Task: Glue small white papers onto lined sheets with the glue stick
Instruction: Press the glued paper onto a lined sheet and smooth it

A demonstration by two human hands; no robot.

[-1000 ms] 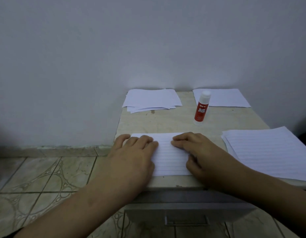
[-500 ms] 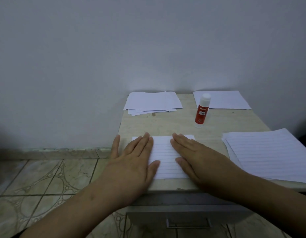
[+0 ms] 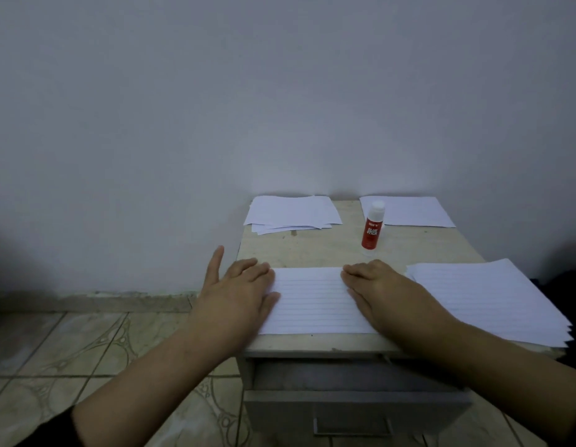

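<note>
A small lined sheet (image 3: 312, 301) lies flat near the front edge of the small table (image 3: 312, 250). My left hand (image 3: 238, 291) presses palm-down on its left end, little finger spread out past the table's left edge. My right hand (image 3: 380, 291) lies flat on its right end. A capped red and white glue stick (image 3: 371, 229) stands upright behind the sheet. A loose pile of small white papers (image 3: 293, 211) rests at the back left. A stack of lined sheets (image 3: 493, 301) fills the right side.
Another white paper (image 3: 409, 210) lies at the back right against the wall. A grey drawer (image 3: 354, 401) stands slightly pulled out below the tabletop. Patterned floor tiles (image 3: 86, 350) spread to the left.
Both hands have slid apart along the lined sheet, from its middle out to its left and right ends, leaving the centre uncovered. The view has dipped slightly.
</note>
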